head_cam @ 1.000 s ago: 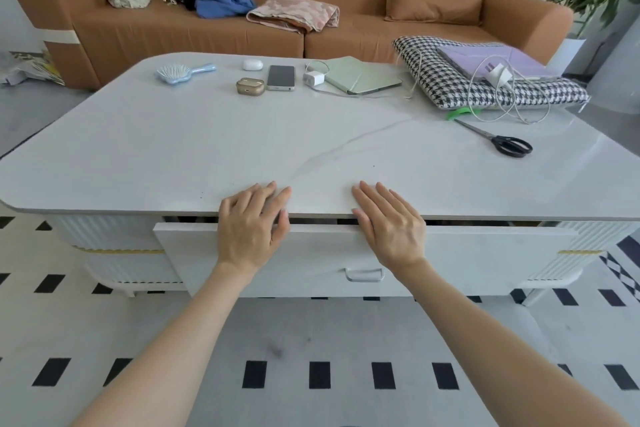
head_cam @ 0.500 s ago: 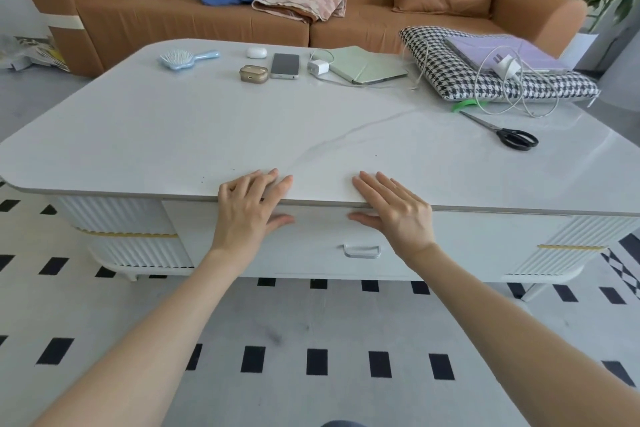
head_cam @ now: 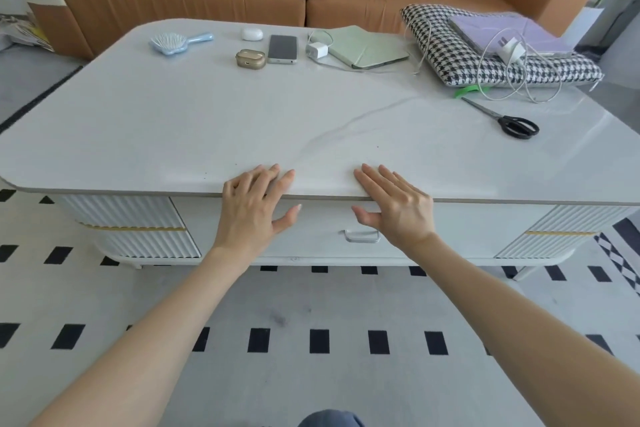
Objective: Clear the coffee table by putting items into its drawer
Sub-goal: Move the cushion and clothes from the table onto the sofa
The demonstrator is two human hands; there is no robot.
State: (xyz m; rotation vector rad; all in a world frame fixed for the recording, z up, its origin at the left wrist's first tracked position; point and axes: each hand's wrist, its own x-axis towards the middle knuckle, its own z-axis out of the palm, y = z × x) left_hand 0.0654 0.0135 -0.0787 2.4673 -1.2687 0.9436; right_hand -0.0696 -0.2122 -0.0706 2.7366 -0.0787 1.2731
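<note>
**Drawer Shut, Table Still Full**

While both sets of fingers lie flat and loosely spread over the near edge of the table [head_cam: 173, 135], neither hand holds anything. On the left hand [head_cam: 251, 215] the thumb hangs below the lip against the drawer [head_cam: 318, 236] front; the right hand [head_cam: 398, 208] mirrors it, its thumb just above the handle [head_cam: 360, 236]. The drawer front sits flush with the base, apparently closed.

Farther out, everything to be cleared is on top: a brush [head_cam: 173, 42], two earbud cases [head_cam: 250, 59], a phone [head_cam: 283, 48], a charger [head_cam: 317, 50] beside a green tablet [head_cam: 363, 47], and scissors [head_cam: 509, 120] near the right edge. A houndstooth cushion [head_cam: 485, 62] carries a purple tablet [head_cam: 502, 33] and a loose cable [head_cam: 519, 87].

The main risk is order: with the drawer shut, any item picked up has nowhere to go. The cable looks likely to snag and drag its plug or the tablet off the cushion if pulled by one end. Scissors grabbed by the blades could nick a finger.
</note>
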